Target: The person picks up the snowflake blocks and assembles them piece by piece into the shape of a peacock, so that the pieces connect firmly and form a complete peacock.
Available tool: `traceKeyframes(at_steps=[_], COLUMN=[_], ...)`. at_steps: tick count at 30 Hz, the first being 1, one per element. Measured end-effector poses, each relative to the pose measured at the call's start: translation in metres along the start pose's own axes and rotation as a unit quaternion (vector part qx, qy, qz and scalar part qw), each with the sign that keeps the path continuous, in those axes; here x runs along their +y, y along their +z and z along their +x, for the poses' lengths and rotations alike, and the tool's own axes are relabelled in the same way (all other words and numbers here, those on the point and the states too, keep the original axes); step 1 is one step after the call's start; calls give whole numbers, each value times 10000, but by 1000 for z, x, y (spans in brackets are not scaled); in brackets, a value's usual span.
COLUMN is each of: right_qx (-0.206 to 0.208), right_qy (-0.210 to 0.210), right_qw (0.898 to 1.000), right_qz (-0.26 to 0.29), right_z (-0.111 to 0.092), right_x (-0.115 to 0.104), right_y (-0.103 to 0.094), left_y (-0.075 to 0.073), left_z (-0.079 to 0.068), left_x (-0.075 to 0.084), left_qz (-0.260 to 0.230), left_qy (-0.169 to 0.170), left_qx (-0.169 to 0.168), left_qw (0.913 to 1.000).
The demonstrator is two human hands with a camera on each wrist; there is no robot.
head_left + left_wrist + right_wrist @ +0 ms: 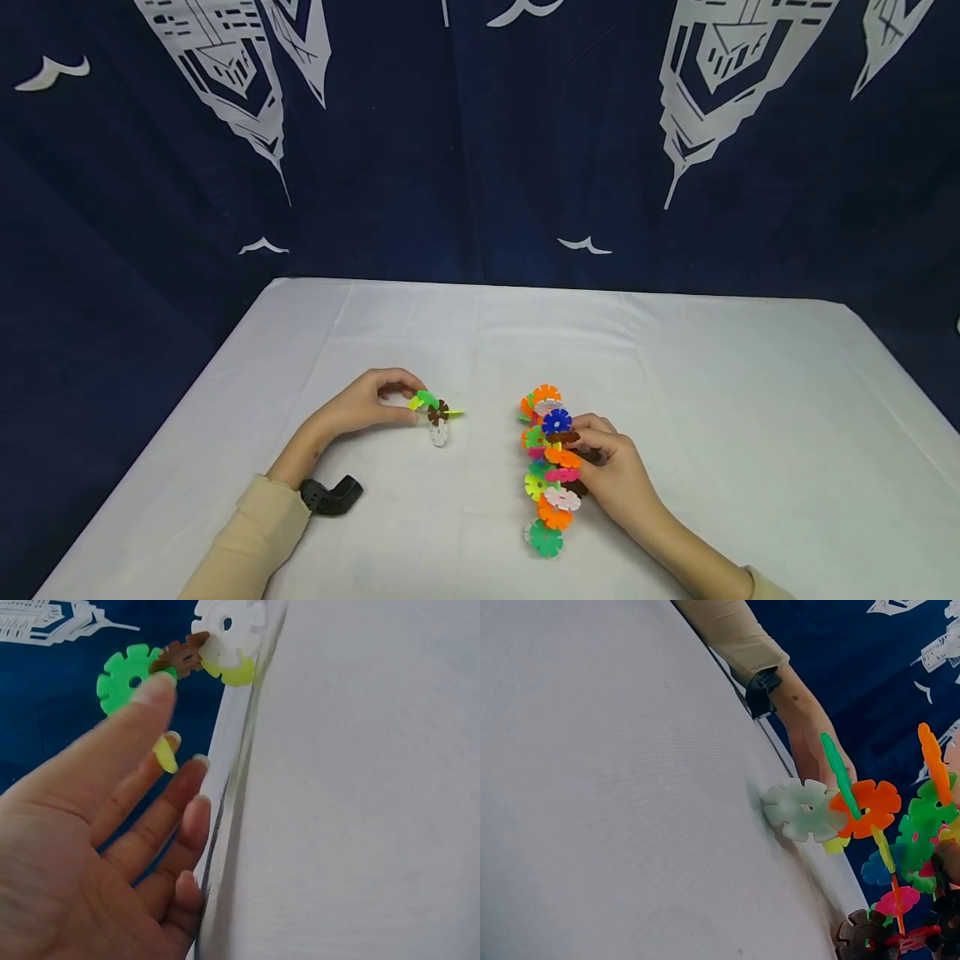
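My left hand point(371, 402) pinches a small cluster of interlocking notched plastic discs between thumb and fingers. It joins a green disc point(124, 681), a brown disc point(182, 657), a white disc point(226, 628) and yellow ones. In the left wrist view the other fingers are loosely bent. To the right, my right hand point(617, 471) grips the right side of a long chain of many-coloured discs point(553, 475). A blue disc point(557, 422) is near its top and a green disc point(546, 539) at its lower end. A gap separates cluster and chain.
A white cloth covers the table point(750, 400). Behind it hangs a dark blue curtain point(465, 167) with white prints. A black curved device point(332, 496) is worn on my left wrist, beside the beige sleeve point(251, 533).
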State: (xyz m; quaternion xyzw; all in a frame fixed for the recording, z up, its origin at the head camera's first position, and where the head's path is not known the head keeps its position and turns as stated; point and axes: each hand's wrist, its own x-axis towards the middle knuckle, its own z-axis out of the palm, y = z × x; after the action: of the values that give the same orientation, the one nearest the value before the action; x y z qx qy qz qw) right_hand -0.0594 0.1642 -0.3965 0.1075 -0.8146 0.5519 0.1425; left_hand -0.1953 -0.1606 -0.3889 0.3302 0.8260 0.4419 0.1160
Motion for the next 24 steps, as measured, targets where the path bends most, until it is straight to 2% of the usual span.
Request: traceKeyframes(at_steps=[3, 7, 10, 12, 17, 21, 24], right_qx=[16, -21, -26, -25, -2, -5, -24], right_qy=[80, 153, 141, 122, 216, 289, 285], right_qw=[10000, 9998, 9997, 9997, 9997, 9996, 9995], right_qz=[22, 118, 188, 186, 101, 61, 113], right_z=[-1, -1, -1, -1, -2, -2, -1], right_x=[-1, -1, 0, 0, -1, -2, -2], right_y=[0, -1, -1, -1, 0, 1, 1], left_y=[1, 3, 7, 10, 18, 24, 29], left_z=[0, -5, -10, -13, -14, -13, -11], left_x=[-7, -4, -1, -1, -2, 1, 6], left_qz=[-216, -627, -1181, -1662, -2779, -3341, -3518], left_qy=[-107, -57, -86, -173, -538, -1045, -1327], left_qx=[-32, -37, -44, -80, -127, 163, 323], left_qw=[9997, 9980, 9930, 9859, 9590, 9366, 9260])
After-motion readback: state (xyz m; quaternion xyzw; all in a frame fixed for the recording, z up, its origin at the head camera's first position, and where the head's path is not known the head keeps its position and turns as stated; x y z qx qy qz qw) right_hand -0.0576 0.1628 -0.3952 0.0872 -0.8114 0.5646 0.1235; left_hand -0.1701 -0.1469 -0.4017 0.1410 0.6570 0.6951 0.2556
